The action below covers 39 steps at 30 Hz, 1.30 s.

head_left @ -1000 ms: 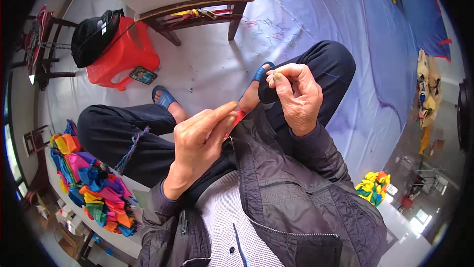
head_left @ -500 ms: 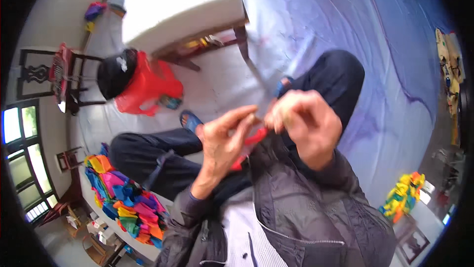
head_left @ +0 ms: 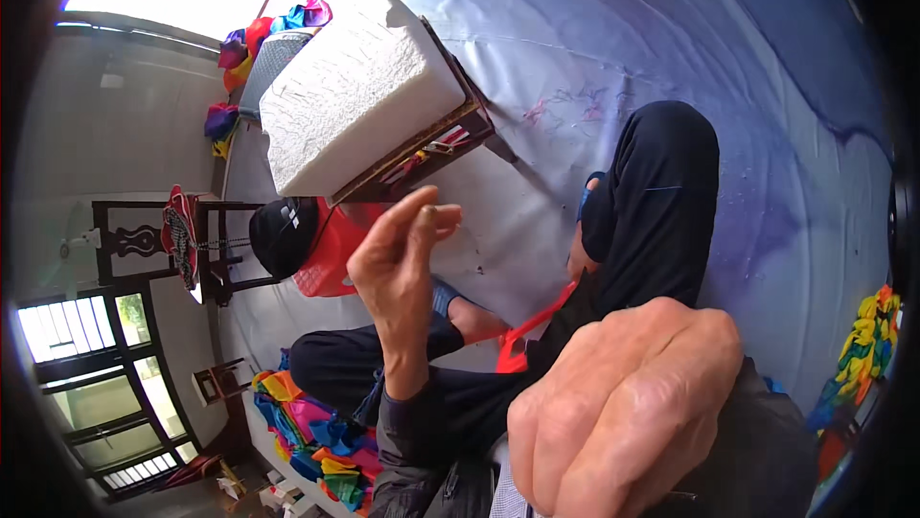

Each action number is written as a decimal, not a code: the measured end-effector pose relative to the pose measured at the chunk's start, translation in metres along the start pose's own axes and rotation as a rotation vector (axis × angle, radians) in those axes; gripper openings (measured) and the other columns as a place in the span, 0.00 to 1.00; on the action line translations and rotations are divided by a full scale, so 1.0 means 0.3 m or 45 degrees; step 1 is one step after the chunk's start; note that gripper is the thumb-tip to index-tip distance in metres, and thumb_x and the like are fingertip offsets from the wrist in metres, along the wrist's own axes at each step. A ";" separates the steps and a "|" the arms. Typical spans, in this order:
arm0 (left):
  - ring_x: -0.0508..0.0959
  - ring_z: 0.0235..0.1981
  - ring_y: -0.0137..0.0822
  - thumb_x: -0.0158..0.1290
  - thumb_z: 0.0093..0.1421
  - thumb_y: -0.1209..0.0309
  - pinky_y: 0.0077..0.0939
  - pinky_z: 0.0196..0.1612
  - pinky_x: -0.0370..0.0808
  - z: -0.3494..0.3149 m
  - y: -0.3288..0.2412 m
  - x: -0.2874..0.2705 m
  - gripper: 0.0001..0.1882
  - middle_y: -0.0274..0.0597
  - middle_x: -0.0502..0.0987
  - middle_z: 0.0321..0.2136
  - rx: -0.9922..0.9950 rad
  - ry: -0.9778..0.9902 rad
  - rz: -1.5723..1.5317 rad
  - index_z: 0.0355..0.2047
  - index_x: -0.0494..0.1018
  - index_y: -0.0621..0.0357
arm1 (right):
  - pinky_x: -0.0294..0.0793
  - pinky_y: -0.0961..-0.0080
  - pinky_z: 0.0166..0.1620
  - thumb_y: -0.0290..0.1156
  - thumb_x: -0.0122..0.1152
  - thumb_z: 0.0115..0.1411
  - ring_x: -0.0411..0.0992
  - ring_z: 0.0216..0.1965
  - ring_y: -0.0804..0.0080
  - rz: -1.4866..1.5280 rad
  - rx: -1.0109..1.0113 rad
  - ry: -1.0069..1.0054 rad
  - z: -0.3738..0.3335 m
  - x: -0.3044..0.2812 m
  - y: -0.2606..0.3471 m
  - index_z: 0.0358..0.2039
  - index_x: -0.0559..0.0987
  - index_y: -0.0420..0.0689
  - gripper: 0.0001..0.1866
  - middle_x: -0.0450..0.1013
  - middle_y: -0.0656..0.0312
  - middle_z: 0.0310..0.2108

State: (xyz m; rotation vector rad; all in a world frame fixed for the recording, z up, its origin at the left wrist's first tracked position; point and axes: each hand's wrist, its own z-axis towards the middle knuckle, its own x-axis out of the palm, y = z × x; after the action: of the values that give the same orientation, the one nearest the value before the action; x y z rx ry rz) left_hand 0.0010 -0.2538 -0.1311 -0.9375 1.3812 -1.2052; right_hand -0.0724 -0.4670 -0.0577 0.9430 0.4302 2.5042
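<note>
My left hand point(head_left: 402, 274) is raised over my lap, its thumb and fingertips pinched together; anything between them is too small to make out. My right hand point(head_left: 628, 408) is close in front of me at the lower right, knuckles up and fingers curled under. Those fingertips are hidden, and so is whatever they may hold. Between my legs lies a red object point(head_left: 515, 350) with a narrow strip and an opening near its lower end; its kind is unclear. A short blue thread point(head_left: 661, 189) lies across my right knee.
Ahead stands a wooden frame topped with a white foam block point(head_left: 345, 87). Beside it are a red plastic stool point(head_left: 335, 254) and a black cap point(head_left: 283, 235). Colourful cloth pieces point(head_left: 321, 441) are heaped at my left. Thread scraps point(head_left: 575, 108) litter the pale floor sheet point(head_left: 537, 29).
My hands have parted: the right has come up toward me, down and to the right in view, while the left keeps its pinch. The whole view has shifted.
</note>
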 end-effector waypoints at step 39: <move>0.84 0.27 0.56 0.59 0.57 0.67 0.49 0.33 0.81 0.754 0.089 0.184 0.09 0.55 0.81 0.22 0.672 -0.706 1.032 0.24 0.80 0.59 | 0.70 0.76 0.23 0.30 0.58 0.73 0.71 0.19 0.71 -0.488 1.026 -1.007 -0.344 -0.178 -0.386 0.43 0.75 0.38 0.08 0.74 0.58 0.21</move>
State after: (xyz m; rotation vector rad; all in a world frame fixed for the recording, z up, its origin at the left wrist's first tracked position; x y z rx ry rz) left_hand 0.2164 -0.3415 -0.1607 -0.2351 0.7851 -0.5603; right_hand -0.0738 -0.4074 -0.2106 1.8086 1.2195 1.4101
